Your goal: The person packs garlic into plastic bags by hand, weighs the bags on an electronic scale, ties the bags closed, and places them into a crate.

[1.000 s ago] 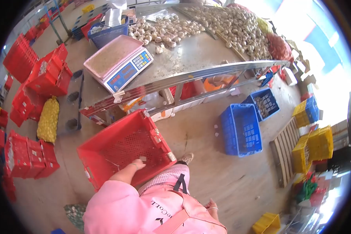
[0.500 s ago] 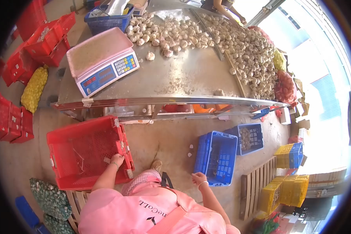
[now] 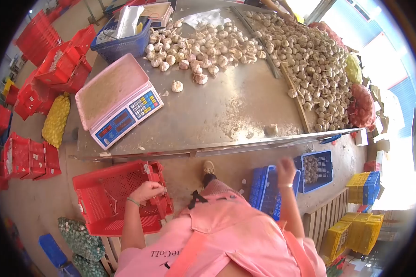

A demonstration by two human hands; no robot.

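My left hand (image 3: 148, 191) is over the right part of a red crate (image 3: 94, 196) on the floor, its fingers pressed together; what they hold, if anything, is too small to name. My right hand (image 3: 286, 170) is raised above a blue crate (image 3: 265, 189), smeared by motion. Ahead stands a metal table (image 3: 208, 111). On it a pink and white scale (image 3: 118, 99) sits at the left, with garlic bulbs (image 3: 203, 46) behind it and a larger heap of garlic (image 3: 309, 64) at the right.
Stacked red crates (image 3: 27, 157) and a yellow net sack (image 3: 57, 121) are at the left. A second blue crate (image 3: 316, 171) holds garlic. Yellow crates (image 3: 356, 233) and a wooden pallet (image 3: 326, 212) stand at the right. Part of another person's arm (image 3: 272, 5) shows beyond the table.
The view has moved nearer the table. My left hand has come off the red crate's rim and is above it. My right hand has risen and moved forward over the blue crate.
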